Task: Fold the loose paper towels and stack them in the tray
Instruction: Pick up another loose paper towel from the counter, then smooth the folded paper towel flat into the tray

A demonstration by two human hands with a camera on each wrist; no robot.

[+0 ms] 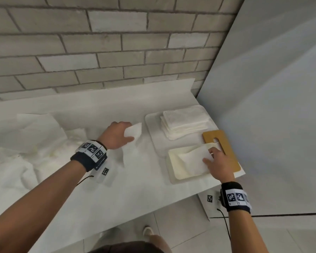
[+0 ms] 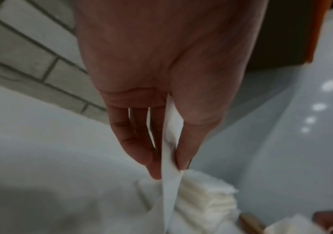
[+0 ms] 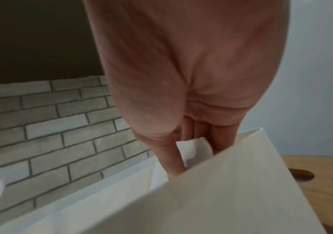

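My left hand (image 1: 129,133) pinches a loose white paper towel (image 1: 135,131) between thumb and fingers; the sheet hangs down to the counter, left of the white tray (image 1: 150,125). The left wrist view shows the same hand (image 2: 167,171) pinching this towel (image 2: 170,182). A stack of folded towels (image 1: 184,123) lies on that tray. My right hand (image 1: 211,156) grips the corner of a folded towel (image 1: 192,159) that lies over a cream tray (image 1: 171,172). In the right wrist view the thumb and fingers of that hand (image 3: 193,159) pinch the towel's corner (image 3: 197,147).
A heap of loose paper towels (image 1: 26,143) covers the counter's left side. A wooden cutting board (image 1: 224,143) lies under my right hand at the counter's right edge. A brick wall stands behind, a grey panel to the right. The counter's front edge is near.
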